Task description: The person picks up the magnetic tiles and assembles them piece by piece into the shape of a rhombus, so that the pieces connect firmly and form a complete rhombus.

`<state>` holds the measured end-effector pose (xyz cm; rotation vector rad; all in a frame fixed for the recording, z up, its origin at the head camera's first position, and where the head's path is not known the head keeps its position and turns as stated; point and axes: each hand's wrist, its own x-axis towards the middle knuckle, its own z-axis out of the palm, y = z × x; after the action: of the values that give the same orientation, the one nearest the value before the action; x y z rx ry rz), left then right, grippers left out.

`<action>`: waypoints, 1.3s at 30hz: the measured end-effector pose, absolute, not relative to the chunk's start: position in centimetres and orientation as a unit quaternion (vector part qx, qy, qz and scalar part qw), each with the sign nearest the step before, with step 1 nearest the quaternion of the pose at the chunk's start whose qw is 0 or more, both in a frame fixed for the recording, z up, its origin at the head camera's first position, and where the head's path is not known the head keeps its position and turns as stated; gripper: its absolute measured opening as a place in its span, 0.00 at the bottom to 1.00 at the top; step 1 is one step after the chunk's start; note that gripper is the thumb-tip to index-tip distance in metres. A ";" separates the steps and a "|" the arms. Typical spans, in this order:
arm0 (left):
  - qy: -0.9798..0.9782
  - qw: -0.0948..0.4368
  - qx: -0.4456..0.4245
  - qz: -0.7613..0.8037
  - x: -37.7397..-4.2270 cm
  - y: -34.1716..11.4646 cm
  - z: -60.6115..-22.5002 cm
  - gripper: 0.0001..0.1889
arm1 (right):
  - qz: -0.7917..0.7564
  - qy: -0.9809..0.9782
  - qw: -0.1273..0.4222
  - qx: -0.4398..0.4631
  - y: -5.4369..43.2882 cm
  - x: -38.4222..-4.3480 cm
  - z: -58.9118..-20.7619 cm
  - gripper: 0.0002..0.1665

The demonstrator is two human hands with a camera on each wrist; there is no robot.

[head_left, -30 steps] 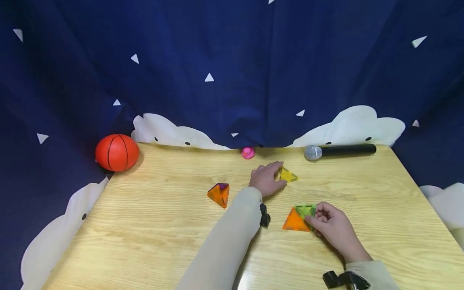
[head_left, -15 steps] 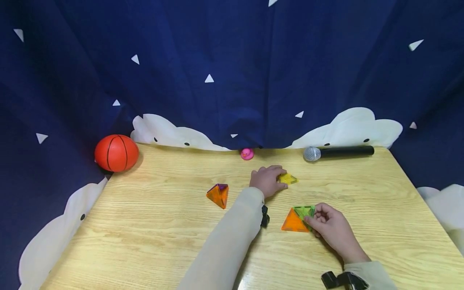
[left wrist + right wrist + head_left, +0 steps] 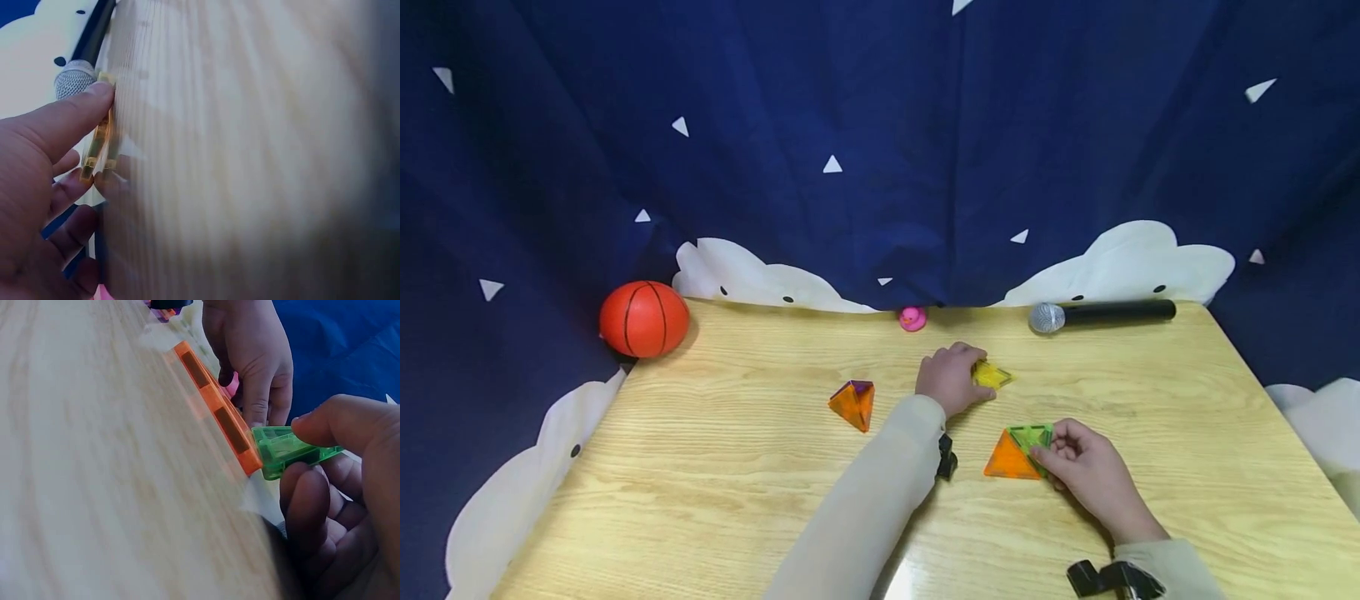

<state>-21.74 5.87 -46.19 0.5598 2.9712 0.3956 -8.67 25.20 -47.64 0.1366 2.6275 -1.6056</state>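
My left hand pinches a yellow triangular magnetic tile between thumb and fingers, close over the table. Seen edge-on in the left wrist view, the tile has the thumb at one corner and a fingertip at the other. My right hand grips a green triangular magnetic tile, its thumb covering part of it. An orange triangular magnetic tile lies flat on the table, edge against the green one. In the right wrist view the green tile tilts up from the orange tile's corner.
An orange and purple pyramid of tiles stands left of the left forearm. Along the back are a red ball, a pink rubber duck and a microphone. A dark blue curtain hangs behind the wooden table.
My left fingers have closed on the yellow tile, which has shifted slightly left and nearer. My right hand and the green and orange tiles have stayed in place.
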 end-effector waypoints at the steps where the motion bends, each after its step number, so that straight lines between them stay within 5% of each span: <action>1: 0.973 0.044 0.185 0.129 -21.7 5.8 -46.2 0.35 | -0.523 0.851 0.031 0.044 25.2 -8.7 -47.7 0.15; 39: 0.929 0.082 0.183 0.309 -16.4 0.7 -46.4 0.32 | -0.521 0.852 0.029 0.028 25.4 -8.7 -47.8 0.16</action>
<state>-16.41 0.71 -46.38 0.5474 2.7758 0.9242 -8.73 25.41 -47.82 0.0859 2.6295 -1.6077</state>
